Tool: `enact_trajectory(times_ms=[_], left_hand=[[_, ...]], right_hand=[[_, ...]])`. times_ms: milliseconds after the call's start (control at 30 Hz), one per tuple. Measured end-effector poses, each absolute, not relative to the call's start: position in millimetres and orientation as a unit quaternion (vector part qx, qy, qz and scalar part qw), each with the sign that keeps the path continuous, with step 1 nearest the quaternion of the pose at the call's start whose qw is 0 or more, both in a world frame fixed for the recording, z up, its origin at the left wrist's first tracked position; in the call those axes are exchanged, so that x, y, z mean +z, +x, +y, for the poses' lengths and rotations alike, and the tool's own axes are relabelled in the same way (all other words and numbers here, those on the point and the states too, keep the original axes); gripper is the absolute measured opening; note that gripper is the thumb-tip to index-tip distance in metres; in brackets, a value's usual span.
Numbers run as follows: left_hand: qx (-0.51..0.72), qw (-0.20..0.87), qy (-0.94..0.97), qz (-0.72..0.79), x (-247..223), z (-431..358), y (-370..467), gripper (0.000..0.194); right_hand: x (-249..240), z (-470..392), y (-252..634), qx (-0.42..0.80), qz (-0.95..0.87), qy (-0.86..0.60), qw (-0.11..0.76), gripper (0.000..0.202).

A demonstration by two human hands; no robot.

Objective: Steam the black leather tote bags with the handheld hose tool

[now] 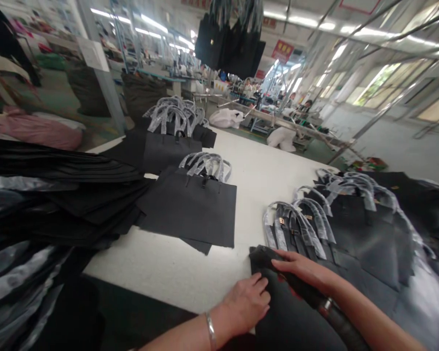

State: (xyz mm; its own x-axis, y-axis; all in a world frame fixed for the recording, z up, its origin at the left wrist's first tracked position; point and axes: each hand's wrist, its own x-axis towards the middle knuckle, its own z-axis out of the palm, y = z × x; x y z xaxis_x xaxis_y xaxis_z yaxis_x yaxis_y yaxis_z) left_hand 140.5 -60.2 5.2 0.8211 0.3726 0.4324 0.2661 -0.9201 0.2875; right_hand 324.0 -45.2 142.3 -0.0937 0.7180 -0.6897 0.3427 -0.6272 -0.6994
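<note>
A flat black bag [296,317] lies at the near edge of the white table [270,180]. My left hand [247,304] presses on its left edge, fingers curled, a silver bangle on the wrist. My right hand [302,270] rests flat across the bag's top corner, over a dark rolled handle [332,319] with a metal ring. Just beyond lies a pile of black bags [354,229] with plastic-wrapped handles.
Stacks of black bags lie at centre [192,204] and farther back [171,141]. A heap of flat black pieces [58,195] and plastic-covered material fills the left. Black bags hang overhead [230,41]. Other people work at tables far behind.
</note>
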Motion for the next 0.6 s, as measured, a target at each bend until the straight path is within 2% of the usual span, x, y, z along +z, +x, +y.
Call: enact_trajectory(times_ms=[133, 267, 433, 533, 600], left_hand=[[0.243, 0.106, 0.95, 0.168, 11, -59, 139, 0.018], [0.241, 0.111, 0.95, 0.165, 14, -59, 138, 0.022], [0.239, 0.134, 0.951, 0.143, 11, -63, 138, 0.02], [0.262, 0.184, 0.909, 0.265, 14, -55, 127, 0.013], [0.296, 0.19, 0.85, 0.393, 19, -40, 111, 0.019]], right_hand=[[136, -31, 315, 0.59, -0.41, -0.671, 0.183, 0.043], [126, -19, 304, 0.52, -0.436, -0.693, 0.242, 0.054], [130, -37, 293, 0.558, -0.455, -0.658, 0.221, 0.063], [134, -47, 284, 0.577, -0.461, -0.643, 0.202, 0.065], [135, -49, 281, 0.583, -0.458, -0.642, 0.196, 0.065]])
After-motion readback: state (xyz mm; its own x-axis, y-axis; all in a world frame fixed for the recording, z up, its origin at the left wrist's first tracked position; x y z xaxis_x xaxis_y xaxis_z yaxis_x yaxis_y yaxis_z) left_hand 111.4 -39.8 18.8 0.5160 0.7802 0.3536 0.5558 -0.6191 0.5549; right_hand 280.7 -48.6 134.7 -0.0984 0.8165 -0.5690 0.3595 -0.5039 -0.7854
